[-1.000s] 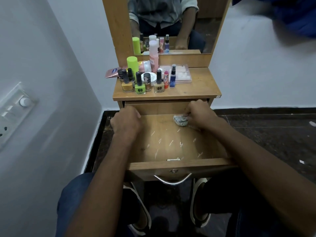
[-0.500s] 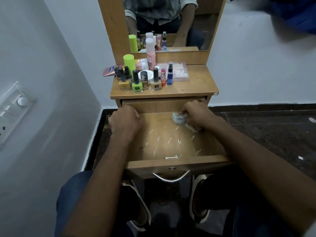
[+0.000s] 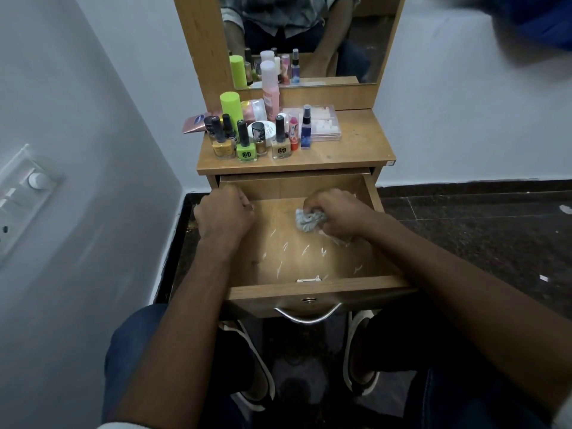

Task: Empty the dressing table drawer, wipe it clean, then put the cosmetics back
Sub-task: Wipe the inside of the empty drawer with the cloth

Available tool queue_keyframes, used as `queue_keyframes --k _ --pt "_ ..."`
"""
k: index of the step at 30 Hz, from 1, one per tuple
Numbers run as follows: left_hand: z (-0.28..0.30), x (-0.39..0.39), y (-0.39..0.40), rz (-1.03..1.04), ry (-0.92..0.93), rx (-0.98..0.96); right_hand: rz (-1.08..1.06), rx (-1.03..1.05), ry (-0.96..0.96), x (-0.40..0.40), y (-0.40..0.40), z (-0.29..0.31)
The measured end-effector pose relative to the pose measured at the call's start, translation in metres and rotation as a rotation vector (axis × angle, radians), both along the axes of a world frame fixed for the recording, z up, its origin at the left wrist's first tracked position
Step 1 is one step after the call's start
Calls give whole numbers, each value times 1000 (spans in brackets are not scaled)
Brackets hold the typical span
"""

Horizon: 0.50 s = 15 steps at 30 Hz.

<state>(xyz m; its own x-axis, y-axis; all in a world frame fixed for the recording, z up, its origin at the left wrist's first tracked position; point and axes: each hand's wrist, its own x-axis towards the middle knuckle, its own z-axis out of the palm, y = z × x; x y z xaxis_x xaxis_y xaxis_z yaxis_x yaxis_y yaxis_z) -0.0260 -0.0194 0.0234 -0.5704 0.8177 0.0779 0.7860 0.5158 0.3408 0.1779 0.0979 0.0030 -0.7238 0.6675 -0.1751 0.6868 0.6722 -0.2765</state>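
Since your right hand (image 3: 335, 216), clenched on the rag (image 3: 308, 219), slid toward mid-drawer (image 3: 309, 258), left hand (image 3: 224, 216) fisted empty, wiping continues

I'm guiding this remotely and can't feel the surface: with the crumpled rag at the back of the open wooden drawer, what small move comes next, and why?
Probably draw the crumpled grey-white rag, gripped by the right hand, toward the front of the open wooden drawer. Pale streaks mark the floor nearer the front, while the rag sits at the back. The left hand rests at the drawer's left side, seemingly steadying it.
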Motion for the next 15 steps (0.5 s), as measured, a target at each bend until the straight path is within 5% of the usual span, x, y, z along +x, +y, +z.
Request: queue_keyframes --k 5,10,15 --pt "-1 2 -1 -11 39 -8 -175 -29 79 -10 6 3" --pt "-3 -1 0 -22 53 -35 7 -92 -23 -27 -5 0" --pt "-4 2 -1 -20 92 -32 -144 32 109 -32 -5 -1"
